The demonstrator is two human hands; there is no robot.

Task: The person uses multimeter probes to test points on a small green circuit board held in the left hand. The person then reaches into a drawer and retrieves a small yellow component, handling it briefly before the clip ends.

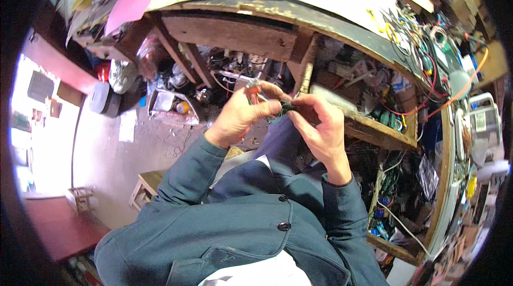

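Over my lap, both hands meet at the fingertips. My left hand (239,116) is closed around a slim tool with an orange and metallic body (253,93); its exact kind cannot be made out. Between the left thumb and fingers sits one side of a small dark part (286,106), with thin green wire (276,119) curling just below it. From the other side, my right hand (327,132) pinches the same dark part with thumb and forefinger. Fingers cover much of it.
Ahead runs a worn wooden bench (214,5) with a brightly lit top. Tangled wires (422,56) lie at its right end. Below are cluttered shelves and a box of odds and ends (173,108). A wooden stool (148,185) stands left, near a red table (59,227).
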